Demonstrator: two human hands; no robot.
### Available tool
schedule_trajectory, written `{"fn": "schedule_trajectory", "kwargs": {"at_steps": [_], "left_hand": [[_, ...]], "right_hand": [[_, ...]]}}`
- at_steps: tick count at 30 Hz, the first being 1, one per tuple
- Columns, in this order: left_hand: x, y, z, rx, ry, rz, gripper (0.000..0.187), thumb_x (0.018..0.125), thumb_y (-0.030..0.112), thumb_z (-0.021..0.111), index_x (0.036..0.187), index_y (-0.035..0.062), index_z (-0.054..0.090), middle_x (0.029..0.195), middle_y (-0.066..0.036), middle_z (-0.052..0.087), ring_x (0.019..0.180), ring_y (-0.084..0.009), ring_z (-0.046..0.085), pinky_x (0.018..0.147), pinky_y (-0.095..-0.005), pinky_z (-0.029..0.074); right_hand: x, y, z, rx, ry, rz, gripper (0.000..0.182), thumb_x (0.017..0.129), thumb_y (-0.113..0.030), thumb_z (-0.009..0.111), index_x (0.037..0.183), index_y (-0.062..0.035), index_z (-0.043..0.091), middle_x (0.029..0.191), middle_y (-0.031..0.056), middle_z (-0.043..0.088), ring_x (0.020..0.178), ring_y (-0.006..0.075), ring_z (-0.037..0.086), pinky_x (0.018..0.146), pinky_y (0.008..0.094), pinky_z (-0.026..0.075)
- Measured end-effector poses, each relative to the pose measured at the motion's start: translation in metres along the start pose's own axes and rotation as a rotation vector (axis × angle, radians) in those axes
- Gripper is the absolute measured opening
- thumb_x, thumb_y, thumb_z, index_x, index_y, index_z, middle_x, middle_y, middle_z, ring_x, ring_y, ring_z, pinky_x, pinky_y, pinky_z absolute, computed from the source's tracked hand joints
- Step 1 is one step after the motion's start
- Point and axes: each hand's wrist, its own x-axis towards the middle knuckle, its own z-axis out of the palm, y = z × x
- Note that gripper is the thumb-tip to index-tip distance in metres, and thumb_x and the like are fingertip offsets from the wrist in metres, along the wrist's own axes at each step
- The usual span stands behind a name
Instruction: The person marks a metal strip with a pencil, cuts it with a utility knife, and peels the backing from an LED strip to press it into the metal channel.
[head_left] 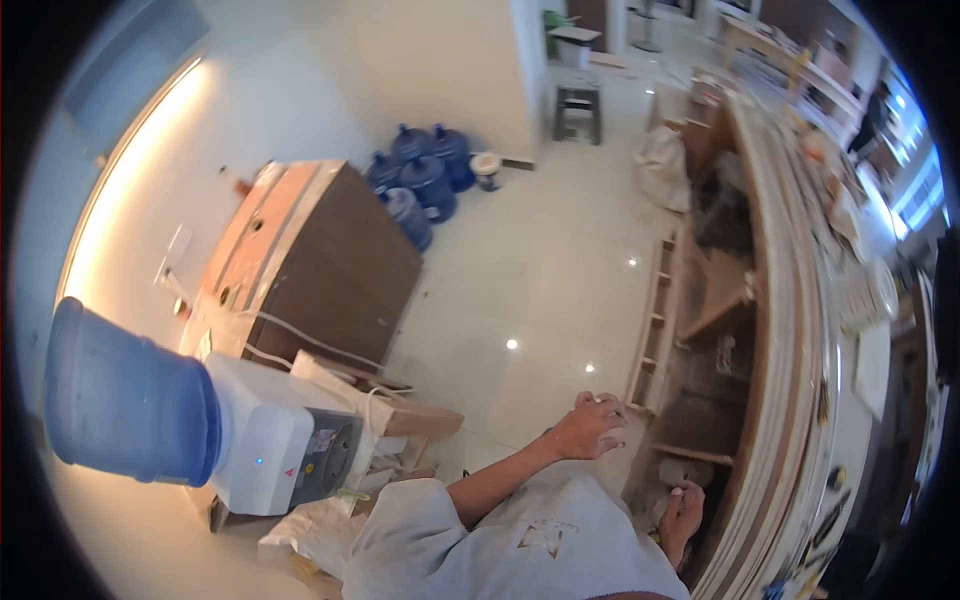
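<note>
My left hand (592, 425) is in front of my body over the pale tiled floor, its fingers loosely bent with gaps between them and nothing visible in them. Lower right, my right hand (682, 512) has its fingers curled in at the side of a wooden shelf unit (762, 400). Just beyond its fingertips, a pale rounded object (686, 471) sits in the lowest compartment. What the right hand holds, if anything, I cannot tell.
To the left stands a water dispenser (262, 440) with a blue bottle (135, 395) on top. Behind it is a brown cabinet (340, 265), with several blue water bottles (428, 185) beyond. A ladder-like wooden frame (655, 325) lies along the shelf. A dark stool (578, 112) stands farther off.
</note>
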Motion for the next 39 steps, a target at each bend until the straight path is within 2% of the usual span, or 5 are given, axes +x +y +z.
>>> {"fn": "schedule_trajectory", "kwargs": {"at_steps": [14, 19, 21, 23, 39], "left_hand": [[-0.221, -0.068, -0.016, -0.730, 0.029, -1.647, 0.082, 0.099, 0.074, 0.054, 0.123, -0.0023, 0.074, 0.116, -0.029, 0.074, 0.117, -0.0400, 0.071, 0.100, -0.0482, 0.055], [-0.229, -0.100, 0.004, -0.097, 0.099, -1.335, 0.045, 0.102, 0.041, 0.060, 0.101, -0.0009, 0.076, 0.098, -0.025, 0.077, 0.094, -0.0452, 0.073, 0.084, -0.0512, 0.057], [-0.252, -0.175, 0.010, -0.048, 0.049, -1.282, 0.031, 0.099, 0.031, 0.066, 0.103, 0.0027, 0.077, 0.093, -0.022, 0.076, 0.093, -0.0421, 0.074, 0.080, -0.0476, 0.057], [-0.176, -0.215, -0.039, -0.101, -0.047, -1.269, 0.031, 0.098, 0.031, 0.066, 0.103, 0.0028, 0.077, 0.093, -0.022, 0.076, 0.093, -0.0420, 0.074, 0.080, -0.0475, 0.057], [0.299, -0.417, -0.152, -0.015, -0.663, -0.708, 0.027, 0.097, 0.027, 0.067, 0.103, 0.0036, 0.077, 0.093, -0.021, 0.076, 0.093, -0.0413, 0.074, 0.079, -0.0463, 0.057]], "right_hand": [[0.178, 0.113, 0.155, 0.022, -1.053, 0.629, 0.044, 0.100, -0.041, 0.065, 0.099, 0.0024, 0.070, 0.095, 0.0251, 0.071, 0.093, 0.0449, 0.068, 0.083, 0.0554, 0.053], [0.200, 0.180, 0.184, 0.320, -1.210, 0.730, 0.049, 0.097, -0.047, 0.068, 0.100, 0.0012, 0.074, 0.093, 0.0246, 0.073, 0.090, 0.0458, 0.070, 0.079, 0.0578, 0.053], [0.210, 0.204, 0.215, 0.374, -1.301, 0.483, 0.051, 0.095, -0.050, 0.069, 0.101, 0.0007, 0.075, 0.093, 0.0243, 0.074, 0.089, 0.0462, 0.070, 0.077, 0.0588, 0.053], [0.291, 0.197, 0.257, 0.509, -1.497, -1.074, 0.068, 0.055, -0.052, 0.083, 0.101, -0.0028, 0.076, 0.100, 0.0245, 0.076, 0.097, 0.0443, 0.072, 0.085, 0.0562, 0.056], [0.231, 0.080, 0.274, 0.657, -0.905, 0.925, 0.059, 0.101, -0.030, 0.069, 0.148, 0.0026, 0.058, 0.144, 0.0145, 0.069, 0.118, 0.0278, 0.067, 0.097, 0.0453, 0.055]]}}
